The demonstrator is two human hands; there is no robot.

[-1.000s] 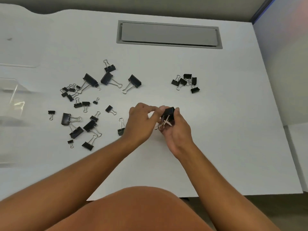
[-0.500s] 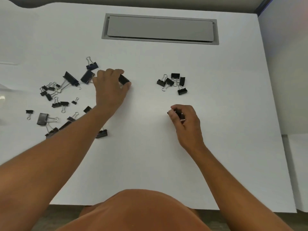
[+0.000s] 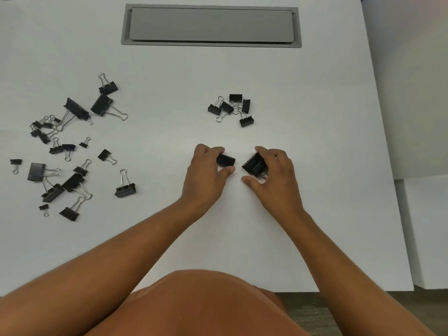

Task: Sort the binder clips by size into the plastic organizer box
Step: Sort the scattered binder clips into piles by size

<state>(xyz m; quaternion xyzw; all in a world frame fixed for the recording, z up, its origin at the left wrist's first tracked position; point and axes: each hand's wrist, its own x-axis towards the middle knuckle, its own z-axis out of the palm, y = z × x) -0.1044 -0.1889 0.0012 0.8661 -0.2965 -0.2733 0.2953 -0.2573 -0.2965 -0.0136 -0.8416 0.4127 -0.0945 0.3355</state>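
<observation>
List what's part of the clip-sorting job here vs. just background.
Job:
- left hand gripping a clip
- right hand gripping clips
- small pile
- mixed scatter

Background:
- desk
- grey cable hatch

Organizer box: not in view.

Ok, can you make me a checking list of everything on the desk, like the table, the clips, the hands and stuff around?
Surface: white desk, flat.
Job's things: mixed-size clips scattered at left; small pile of clips in the middle; organizer box not in view.
Clutter: nothing seen.
Grippers: left hand pinches a black clip; right hand grips clips.
Cables: nothing seen; closed grey cable hatch at the back.
Surroundings: second white surface at right.
</observation>
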